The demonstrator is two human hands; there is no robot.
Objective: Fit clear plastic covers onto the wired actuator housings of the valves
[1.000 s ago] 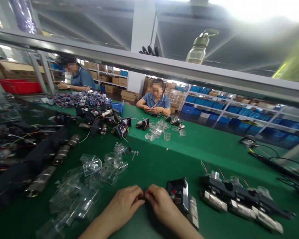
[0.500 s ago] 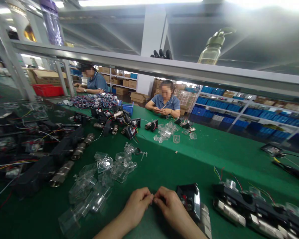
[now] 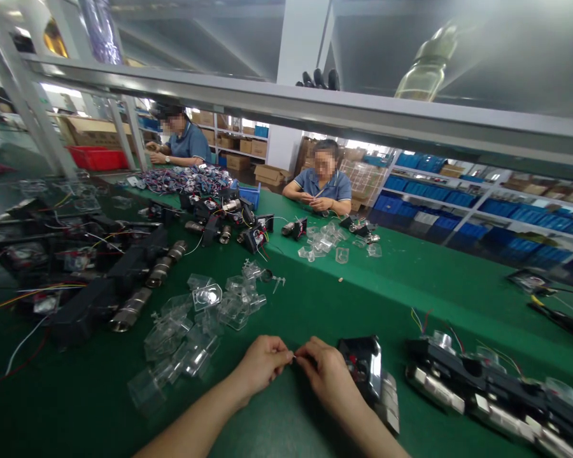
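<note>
At lower centre, the left hand (image 3: 266, 361) and right hand (image 3: 328, 369) pinch tightly on a tiny piece (image 3: 294, 359), its long axis unreadable. Rightward, a metal fitting (image 3: 389, 402) slants down-right.

On the green bench (image 3: 291, 305), just right of the clear plastic pile (image 3: 207, 321), the left hand (image 3: 263, 364) and right hand (image 3: 328, 367) pinch a tiny piece (image 3: 294, 359) too small to identify. Farther right of the pile lie a black unit (image 3: 360, 362) with a metal fitting (image 3: 389, 402), then a row of similar units (image 3: 482, 375). More black assemblies (image 3: 86, 308) lie left of it; beyond it are two co-workers (image 3: 333, 189).
</note>
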